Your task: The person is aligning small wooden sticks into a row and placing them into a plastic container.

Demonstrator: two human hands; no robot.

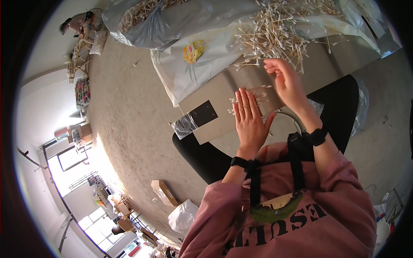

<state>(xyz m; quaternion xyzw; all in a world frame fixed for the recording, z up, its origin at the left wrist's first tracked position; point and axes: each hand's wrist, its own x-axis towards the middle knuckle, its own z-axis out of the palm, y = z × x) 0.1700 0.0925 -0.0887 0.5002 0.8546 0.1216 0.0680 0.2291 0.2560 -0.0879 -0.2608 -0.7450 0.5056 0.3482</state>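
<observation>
My left hand (250,122) lies flat, fingers stretched out, over a small row of cotton swabs (261,94) on the grey-brown board (223,88). Swab tips stick out on both sides of its fingers. My right hand (287,84) is a little above the board to the right, its fingers loosely bent and apart from the thumb. I see nothing held in it. Just beyond its fingertips spreads a large loose heap of cotton swabs (275,36), partly on a white plastic sheet (172,71).
A grey plastic bag (172,32) of more swabs lies at the far edge. Black tape with clear film (203,114) covers the board's left corner. On the floor are a cardboard box (164,193) and a white sack (183,217). A person (78,25) is at the far left.
</observation>
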